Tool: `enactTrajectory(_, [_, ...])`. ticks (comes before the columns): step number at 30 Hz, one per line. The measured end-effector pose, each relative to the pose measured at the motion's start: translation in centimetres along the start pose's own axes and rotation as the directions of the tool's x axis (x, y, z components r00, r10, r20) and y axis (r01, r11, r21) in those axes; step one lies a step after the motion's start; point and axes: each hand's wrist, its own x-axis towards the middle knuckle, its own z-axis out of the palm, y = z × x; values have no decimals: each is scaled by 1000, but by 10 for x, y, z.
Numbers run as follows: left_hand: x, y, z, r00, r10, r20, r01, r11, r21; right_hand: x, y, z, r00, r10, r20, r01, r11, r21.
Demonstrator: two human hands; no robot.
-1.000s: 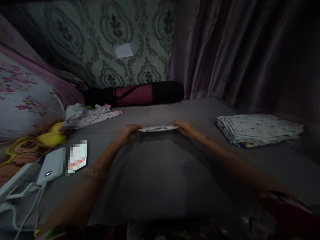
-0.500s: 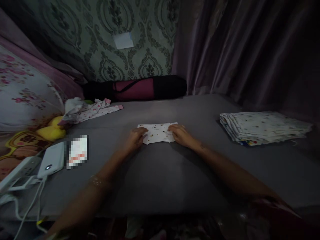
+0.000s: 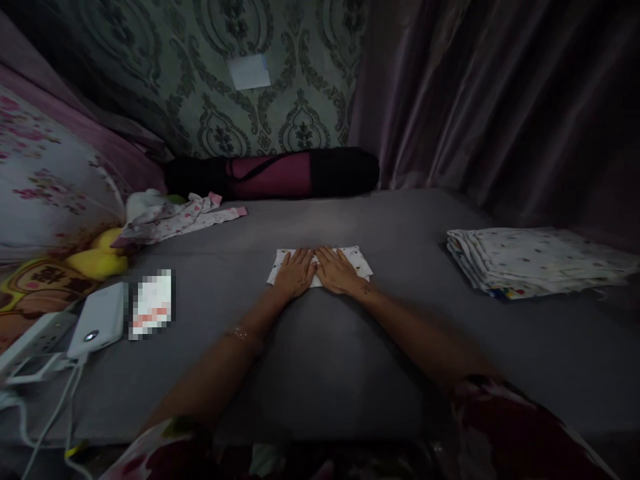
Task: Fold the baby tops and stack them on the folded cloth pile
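A small folded white cloth (image 3: 359, 259) with a scattered dark print lies on the grey sheet (image 3: 320, 360) in the middle of the view. My left hand (image 3: 296, 272) rests flat on its left half, fingers stretched forward. On the right half, my right hand (image 3: 336, 268) lies flat too, its fingers extended and nearly meeting those of the left. Both palms cover much of the cloth; only its ends and strips along its edges show. Neither hand grips anything.
At right sits a stack of folded printed cloths (image 3: 540, 257). A black and maroon long bag (image 3: 273, 177) lies along the wall. Crumpled baby clothes (image 3: 185, 220), a yellow plush (image 3: 95, 260), a white power bank (image 3: 97, 320) and a power strip (image 3: 43, 340) are at left.
My hands have moved inward from the cloth's two ends and now lie flat on top, side by side. The view has shifted slightly.
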Motion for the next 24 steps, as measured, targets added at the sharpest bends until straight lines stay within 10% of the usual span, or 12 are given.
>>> enactTrajectory(24, [-4,-13,-15,998,9,70,-16,995,100,-13,14,-14,995,100,-4,-100,992,-80])
